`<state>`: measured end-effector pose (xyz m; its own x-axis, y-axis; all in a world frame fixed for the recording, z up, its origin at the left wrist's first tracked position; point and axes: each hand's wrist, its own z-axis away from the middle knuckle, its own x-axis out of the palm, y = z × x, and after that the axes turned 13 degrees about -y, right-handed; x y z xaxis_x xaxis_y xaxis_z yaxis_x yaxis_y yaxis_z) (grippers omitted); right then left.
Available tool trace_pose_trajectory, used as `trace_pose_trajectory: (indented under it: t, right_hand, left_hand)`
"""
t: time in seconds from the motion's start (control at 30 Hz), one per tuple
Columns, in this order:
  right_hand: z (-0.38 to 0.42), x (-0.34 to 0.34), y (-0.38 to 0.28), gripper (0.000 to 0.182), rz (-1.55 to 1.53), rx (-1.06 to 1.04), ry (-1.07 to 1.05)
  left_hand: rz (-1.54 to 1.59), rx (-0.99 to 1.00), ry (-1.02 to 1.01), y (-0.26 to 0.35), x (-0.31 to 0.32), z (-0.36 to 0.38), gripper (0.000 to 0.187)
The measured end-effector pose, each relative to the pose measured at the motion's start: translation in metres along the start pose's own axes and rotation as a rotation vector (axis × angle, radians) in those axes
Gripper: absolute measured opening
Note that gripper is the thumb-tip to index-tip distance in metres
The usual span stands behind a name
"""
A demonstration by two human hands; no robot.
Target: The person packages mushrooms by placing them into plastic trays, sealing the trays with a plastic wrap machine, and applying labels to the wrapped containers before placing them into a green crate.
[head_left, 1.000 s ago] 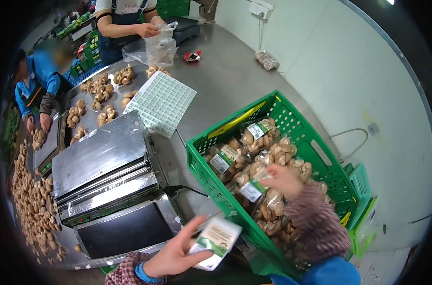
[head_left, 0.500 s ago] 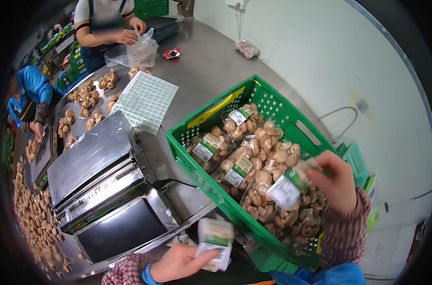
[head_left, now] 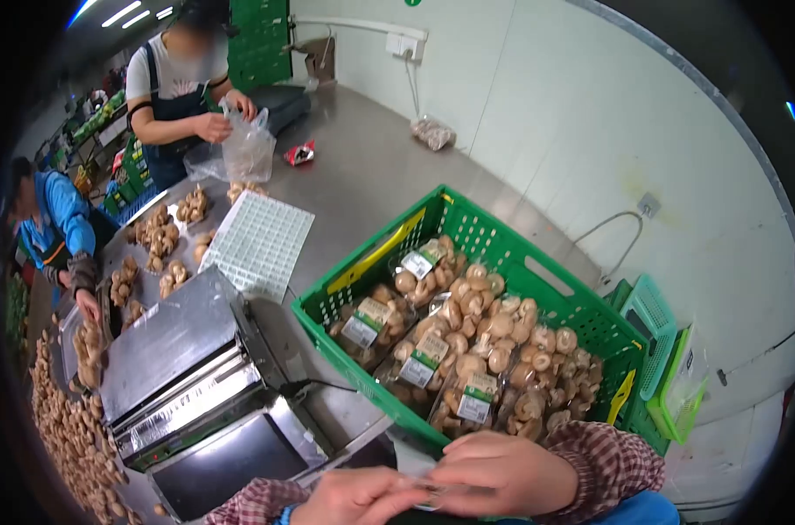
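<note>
Low in the view, my left hand (head_left: 349,497) and my right hand (head_left: 507,472) meet with fingertips pinched together. Between them is a thin stack of printed labels (head_left: 429,495), seen nearly edge-on and mostly covered by the fingers. Just beyond my hands stands a green crate (head_left: 537,278) filled with clear bags of brown mushrooms (head_left: 494,328). Several bags at its left side carry a green and white label, among them one label (head_left: 477,398) near the crate's front wall.
Left of the crate is a metal wrapping machine (head_left: 174,350) with a dark panel. A sheet of stickers (head_left: 259,241) lies behind it. Loose mushrooms (head_left: 69,429) cover the left side. Two co-workers handle a plastic bag (head_left: 249,153) and mushrooms. Small baskets (head_left: 655,328) stand right of the crate.
My right hand has left the label on the front bag and come down to my left hand. That label now lies on the bag. The view has tilted up slightly.
</note>
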<state>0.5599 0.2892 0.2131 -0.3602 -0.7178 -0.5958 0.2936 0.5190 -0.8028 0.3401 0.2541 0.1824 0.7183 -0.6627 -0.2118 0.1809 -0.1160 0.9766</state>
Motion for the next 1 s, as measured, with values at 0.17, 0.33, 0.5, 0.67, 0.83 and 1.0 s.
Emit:
trace_pose_trajectory:
  t: [0.17,0.33,0.5,0.67,0.83,1.0]
  right_hand:
    - [0.0,-0.091,0.071,0.016,-0.015,0.426,0.513]
    - [0.004,-0.077,0.335,0.052,-0.062,0.793,0.385]
    - [-0.015,-0.067,0.209,0.061,0.259,0.7,0.757]
    - [0.004,-0.034,0.01,0.021,-0.253,0.072,-0.096]
    - [0.039,-0.117,0.063,0.019,-0.119,0.528,0.629]
    - [-0.01,-0.039,0.048,0.029,-0.484,0.169,0.037]
  left_hand:
    - [0.266,-0.456,-0.197,-0.063,0.018,0.003,0.034]
    - [0.854,0.017,0.239,-0.014,0.004,-0.009,0.063]
    - [0.414,0.03,0.165,-0.008,-0.007,-0.004,0.033]
    - [0.103,0.069,0.164,0.015,0.002,-0.033,0.008]
    - [0.103,-0.16,-0.027,-0.044,0.032,-0.024,0.022]
    - [0.208,-0.214,0.239,-0.025,0.011,-0.029,0.012]
